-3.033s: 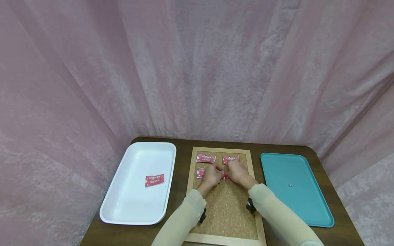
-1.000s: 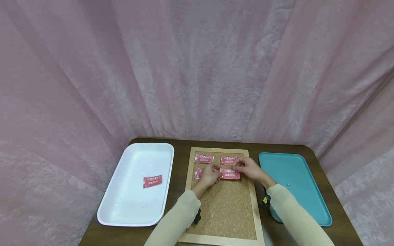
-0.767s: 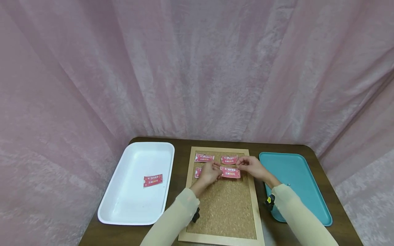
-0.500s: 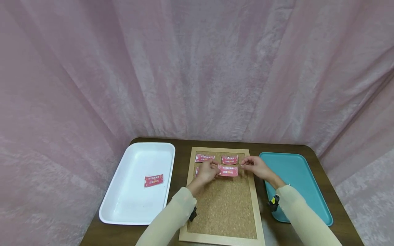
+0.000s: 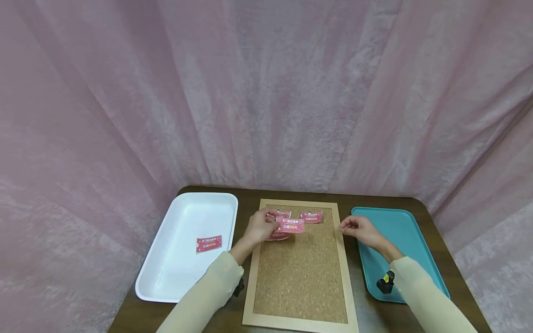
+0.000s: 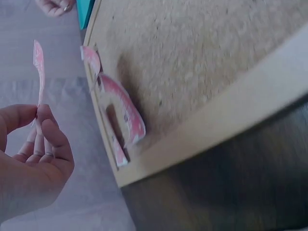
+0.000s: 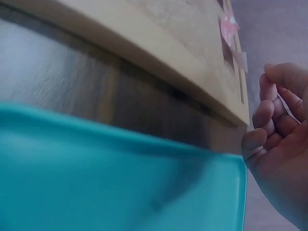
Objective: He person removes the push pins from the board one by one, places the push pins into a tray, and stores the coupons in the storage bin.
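Red coupon (image 5: 290, 225) — pinched by left grip (image 5: 259, 226), above corkboard (image 5: 300, 277).

“立减50元” on the held coupon (image 5: 290, 225), tray coupon (image 5: 209, 244) and right-hand board coupon (image 5: 311, 217)

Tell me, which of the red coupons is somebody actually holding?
The red coupon pinched in the left hand, raised above the corkboard. No hand holds the others: three coupons are on that board, and another coupon lies in the white tray.
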A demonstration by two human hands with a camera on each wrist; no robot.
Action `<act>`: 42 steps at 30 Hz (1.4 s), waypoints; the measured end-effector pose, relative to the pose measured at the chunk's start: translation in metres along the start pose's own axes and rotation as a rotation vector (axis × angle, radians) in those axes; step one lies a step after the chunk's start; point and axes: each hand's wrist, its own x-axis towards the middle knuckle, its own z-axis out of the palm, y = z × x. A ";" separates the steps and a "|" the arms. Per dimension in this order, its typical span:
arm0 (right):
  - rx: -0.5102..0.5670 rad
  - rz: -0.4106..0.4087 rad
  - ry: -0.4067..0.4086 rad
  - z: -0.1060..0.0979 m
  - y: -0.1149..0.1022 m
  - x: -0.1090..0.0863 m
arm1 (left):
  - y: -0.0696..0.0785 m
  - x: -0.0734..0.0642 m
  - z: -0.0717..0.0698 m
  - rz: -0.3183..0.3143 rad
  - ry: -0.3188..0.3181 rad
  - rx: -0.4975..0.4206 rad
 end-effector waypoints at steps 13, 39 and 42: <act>-0.049 0.026 0.055 -0.029 0.016 -0.024 | -0.023 -0.012 -0.058 0.006 0.067 -0.069; -0.154 0.149 0.136 -0.075 0.055 -0.069 | -0.091 -0.031 -0.158 -0.173 0.221 0.085; -0.171 0.147 0.155 -0.078 0.060 -0.072 | -0.100 -0.032 -0.169 -0.194 0.213 0.115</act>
